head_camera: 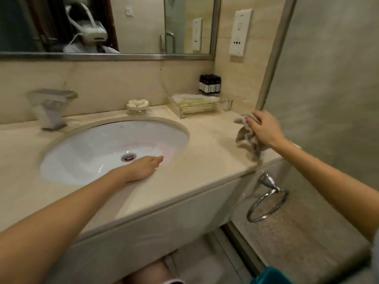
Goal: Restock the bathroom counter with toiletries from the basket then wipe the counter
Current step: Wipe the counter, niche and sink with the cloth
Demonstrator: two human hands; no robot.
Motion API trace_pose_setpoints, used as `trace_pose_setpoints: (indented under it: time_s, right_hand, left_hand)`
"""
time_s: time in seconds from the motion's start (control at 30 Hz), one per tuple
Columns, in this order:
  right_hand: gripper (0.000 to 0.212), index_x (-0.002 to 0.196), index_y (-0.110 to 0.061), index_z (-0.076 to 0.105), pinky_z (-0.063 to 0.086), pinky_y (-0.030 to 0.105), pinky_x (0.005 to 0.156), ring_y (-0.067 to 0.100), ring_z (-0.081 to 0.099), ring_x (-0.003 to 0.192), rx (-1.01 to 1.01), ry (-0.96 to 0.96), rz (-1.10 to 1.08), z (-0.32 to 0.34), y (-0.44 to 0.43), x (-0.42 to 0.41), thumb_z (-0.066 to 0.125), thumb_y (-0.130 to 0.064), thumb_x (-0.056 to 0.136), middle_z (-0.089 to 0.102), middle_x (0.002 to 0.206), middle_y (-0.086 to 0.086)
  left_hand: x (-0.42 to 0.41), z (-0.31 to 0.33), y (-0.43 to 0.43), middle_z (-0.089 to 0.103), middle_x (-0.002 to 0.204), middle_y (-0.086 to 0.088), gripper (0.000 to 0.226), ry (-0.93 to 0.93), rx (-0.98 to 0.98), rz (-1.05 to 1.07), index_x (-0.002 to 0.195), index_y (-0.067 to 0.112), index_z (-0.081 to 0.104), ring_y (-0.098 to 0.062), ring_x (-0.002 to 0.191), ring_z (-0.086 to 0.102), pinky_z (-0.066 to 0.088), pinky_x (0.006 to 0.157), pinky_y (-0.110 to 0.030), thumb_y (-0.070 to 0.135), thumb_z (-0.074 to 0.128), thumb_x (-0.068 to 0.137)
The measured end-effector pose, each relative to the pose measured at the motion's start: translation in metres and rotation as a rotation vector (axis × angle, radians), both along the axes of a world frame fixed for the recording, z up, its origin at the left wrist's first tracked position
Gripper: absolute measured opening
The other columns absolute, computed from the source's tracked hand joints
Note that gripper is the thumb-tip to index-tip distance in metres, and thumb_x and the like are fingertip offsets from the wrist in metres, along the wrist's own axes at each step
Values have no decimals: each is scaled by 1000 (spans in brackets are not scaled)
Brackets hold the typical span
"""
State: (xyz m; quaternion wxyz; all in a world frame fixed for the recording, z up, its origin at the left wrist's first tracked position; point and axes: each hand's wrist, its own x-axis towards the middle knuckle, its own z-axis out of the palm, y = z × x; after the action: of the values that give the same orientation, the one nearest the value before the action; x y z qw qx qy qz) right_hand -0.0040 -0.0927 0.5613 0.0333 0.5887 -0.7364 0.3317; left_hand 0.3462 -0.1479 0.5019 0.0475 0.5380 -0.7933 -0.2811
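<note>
My right hand (264, 128) grips a crumpled grey cloth (246, 138) on the beige counter (209, 148), near its right end by the glass partition. At the front rim of the white sink (98, 148) my left hand (143, 167) rests flat, fingers straight and holding nothing. A clear tray (205, 108) with wrapped toiletries stands at the back right of the counter. Several small dark bottles (210, 84) are grouped behind it in the corner. A glass dish of soaps (138, 104) sits behind the sink.
The faucet (52, 107) stands at the left behind the sink. A mirror (106, 25) hangs above, with wall sockets (240, 32) to its right. A chrome towel ring (266, 203) hangs below the counter's right end. A teal basket's corner (272, 276) shows at the bottom right.
</note>
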Motion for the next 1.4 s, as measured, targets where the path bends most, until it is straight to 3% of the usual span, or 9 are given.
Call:
trace_pose_setpoints:
  time_s: [0.1, 0.2, 0.3, 0.47, 0.6, 0.83, 0.97, 1.13, 1.4]
  right_hand:
    - [50, 139, -18, 44, 38, 41, 102, 39, 48, 120, 299, 75, -163, -37, 4, -55, 46, -40, 95, 49, 132, 22]
    - [52, 144, -13, 34, 23, 44, 112, 33, 33, 136, 299, 149, -148, -51, 7, -47, 40, -36, 98, 38, 148, 17]
    - [54, 145, -4, 30, 23, 40, 114, 31, 28, 140, 276, 115, -104, -49, 11, -7, 38, -31, 100, 30, 152, 16]
    - [43, 135, -9, 38, 34, 38, 104, 31, 43, 127, 235, 51, 30, -55, 20, 91, 38, -32, 98, 44, 137, 13]
    - [51, 143, -7, 28, 27, 33, 110, 27, 36, 133, 227, 78, 138, -59, 29, 192, 38, -24, 96, 34, 146, 13]
    - [69, 149, 0, 6, 12, 34, 118, 30, 15, 143, 238, 117, 459, -61, 58, 383, 42, -13, 91, 13, 156, 19]
    - [67, 149, -2, 10, 16, 35, 117, 29, 21, 141, 214, 144, 699, -59, 60, 452, 42, -16, 93, 18, 155, 17]
    - [53, 150, -18, 22, 22, 27, 113, 18, 28, 140, 216, 245, 1137, -53, 52, 444, 37, -29, 100, 24, 156, 1]
    - [51, 147, -32, 25, 27, 27, 114, 7, 31, 137, 221, 304, 1514, -53, 38, 436, 37, -39, 98, 29, 153, -10]
  left_hand:
    - [2, -2, 0, 49, 138, -13, 38, -13, -52, 4, 133, 2, 46, -24, 127, 45, 30, 101, -26, 12, 26, 102]
    - [3, 0, 4, 47, 142, -7, 41, -17, -117, 7, 138, 11, 45, -22, 132, 42, 28, 105, -26, 14, 27, 101]
    - [3, 2, 6, 46, 144, -3, 41, -41, -164, -8, 138, 14, 45, -19, 133, 39, 26, 104, -24, 15, 28, 101]
    - [13, 3, 9, 49, 141, -4, 40, -56, -183, -34, 134, 16, 50, -22, 131, 42, 30, 105, -29, 22, 27, 101]
    - [42, 5, 19, 54, 134, -1, 39, -87, -210, -55, 126, 17, 56, -23, 125, 47, 34, 106, -35, 25, 28, 101]
    - [154, 12, 54, 63, 125, -4, 32, -99, -378, 180, 119, 19, 62, -23, 110, 57, 44, 94, -34, 17, 39, 96]
    - [235, 14, 92, 50, 140, -6, 39, -145, -442, 405, 136, 17, 48, -24, 125, 49, 37, 104, -35, 20, 40, 98]
    - [305, 7, 139, 13, 159, -7, 51, -249, -324, 547, 150, 16, 19, -21, 147, 14, 14, 118, -32, 30, 27, 102]
    - [359, 4, 144, 1, 160, -4, 71, -367, -245, 678, 152, 21, 10, -22, 148, 0, 1, 119, -41, 61, 23, 94]
